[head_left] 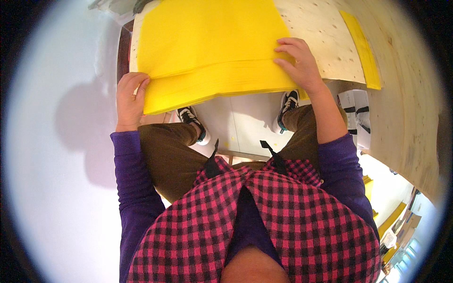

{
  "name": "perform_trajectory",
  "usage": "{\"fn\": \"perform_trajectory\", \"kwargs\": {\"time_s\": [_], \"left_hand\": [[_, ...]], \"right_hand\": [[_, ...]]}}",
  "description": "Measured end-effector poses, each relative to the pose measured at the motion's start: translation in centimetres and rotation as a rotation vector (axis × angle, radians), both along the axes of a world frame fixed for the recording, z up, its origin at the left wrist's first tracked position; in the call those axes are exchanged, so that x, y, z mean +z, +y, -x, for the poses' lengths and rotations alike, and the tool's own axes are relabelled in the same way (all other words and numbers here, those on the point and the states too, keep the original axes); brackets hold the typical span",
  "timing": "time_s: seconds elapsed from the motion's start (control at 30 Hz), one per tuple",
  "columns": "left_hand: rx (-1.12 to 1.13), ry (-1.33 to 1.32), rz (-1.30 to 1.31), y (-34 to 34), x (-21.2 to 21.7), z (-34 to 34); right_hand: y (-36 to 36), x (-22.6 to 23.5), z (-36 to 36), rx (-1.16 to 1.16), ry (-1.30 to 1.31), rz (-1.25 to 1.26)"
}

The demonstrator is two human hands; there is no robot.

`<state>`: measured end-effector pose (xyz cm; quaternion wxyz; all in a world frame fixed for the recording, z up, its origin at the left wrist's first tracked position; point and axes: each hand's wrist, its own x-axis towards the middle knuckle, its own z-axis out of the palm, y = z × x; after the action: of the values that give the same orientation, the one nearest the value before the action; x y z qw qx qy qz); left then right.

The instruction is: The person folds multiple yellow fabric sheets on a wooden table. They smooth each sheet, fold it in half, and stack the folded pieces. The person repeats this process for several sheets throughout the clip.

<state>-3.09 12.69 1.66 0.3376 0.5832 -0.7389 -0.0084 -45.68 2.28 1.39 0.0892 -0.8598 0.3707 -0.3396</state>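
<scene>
A stack of bright yellow felt-like sheets (212, 35) lies on the light wooden table, its near part hanging slightly past the front edge. Across the near side runs a crease or layer edge, with a yellow strip (222, 78) in front of it. My left hand (131, 96) grips the strip's left end between thumb and fingers. At the right border of the sheets, my right hand (298, 63) touches the yellow material with its fingertips. Its thumb and fingers are apart, and nothing shows between them.
The wooden table top (325, 42) extends right of the sheets. A narrow yellow piece (362, 52) lies along its right side, beside a wooden panel (401, 94). A white bag with black straps (356, 115) stands below. The pale wall (56, 155) is close on my left.
</scene>
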Motion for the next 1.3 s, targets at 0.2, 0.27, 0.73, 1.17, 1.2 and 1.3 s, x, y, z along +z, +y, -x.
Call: {"fn": "perform_trajectory", "kwargs": {"time_s": [0.2, 0.27, 0.73, 1.17, 1.2, 1.3], "left_hand": [[-0.006, 0.053, 0.016, 0.0, 0.1, 0.3], [-0.004, 0.053, 0.023, 0.1, 0.2, 0.4], [0.007, 0.037, 0.015, 0.1, 0.2, 0.3], [0.074, 0.066, 0.022, 0.0, 0.6, 0.7], [0.068, 0.073, 0.033, 0.0, 0.6, 0.8], [0.068, 0.099, 0.052, -0.1, 0.8, 0.9]], "right_hand": [[-0.2, 0.0, -0.2, 0.008, 0.048, 0.062], [-0.3, 0.0, -0.4, 0.013, 0.065, 0.088], [-0.2, 0.6, -1.0, 0.042, 0.071, 0.113], [2.1, 1.5, -3.7, 0.058, 0.167, 0.169], [2.4, 1.5, -4.1, 0.050, 0.177, 0.172], [2.6, 1.5, -5.1, 0.044, 0.203, 0.187]]}}
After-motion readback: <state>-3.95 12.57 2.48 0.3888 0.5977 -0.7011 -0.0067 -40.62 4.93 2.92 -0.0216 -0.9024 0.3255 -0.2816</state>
